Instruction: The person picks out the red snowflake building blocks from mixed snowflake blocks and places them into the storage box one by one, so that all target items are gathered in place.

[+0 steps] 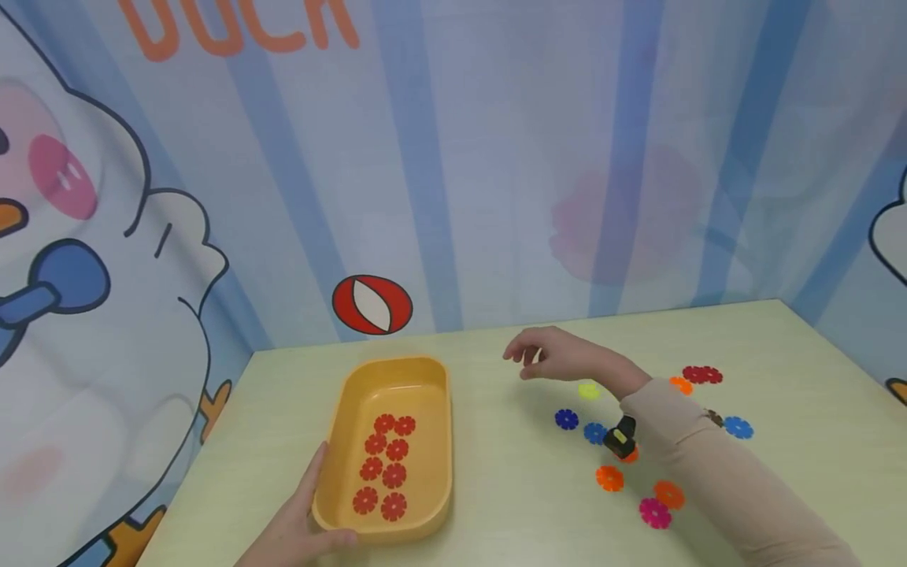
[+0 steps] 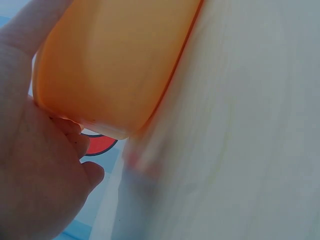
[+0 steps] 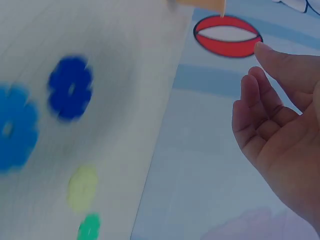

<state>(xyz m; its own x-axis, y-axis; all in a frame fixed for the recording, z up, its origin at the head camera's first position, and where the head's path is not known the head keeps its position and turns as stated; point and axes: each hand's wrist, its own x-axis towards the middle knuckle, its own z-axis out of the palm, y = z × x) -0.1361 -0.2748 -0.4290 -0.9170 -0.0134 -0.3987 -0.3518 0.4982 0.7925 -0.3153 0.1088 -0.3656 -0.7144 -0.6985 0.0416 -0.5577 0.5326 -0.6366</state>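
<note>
My left hand (image 1: 294,524) grips a yellow plastic tray (image 1: 425,441) at its near left corner, fingers along the left side and thumb across the front end. Inside the tray lie several red flower-shaped discs (image 1: 394,476), set out flat in two columns. The left wrist view shows the tray's outer wall (image 2: 115,60) against the hand. Over the table, right of the tray's far end, my right hand (image 1: 556,354) hovers with loosely bent fingers and nothing in it. Below and behind its wrist lie a yellow disc (image 1: 588,390) and a dark blue disc (image 1: 566,419).
More flower discs are scattered on the right: a blue one (image 1: 739,427), an orange one (image 1: 609,478), a pink one (image 1: 655,513) and red ones (image 1: 702,375). The right sleeve (image 1: 716,449) passes over this group. A printed cloth (image 1: 496,157) hangs behind the table's far edge.
</note>
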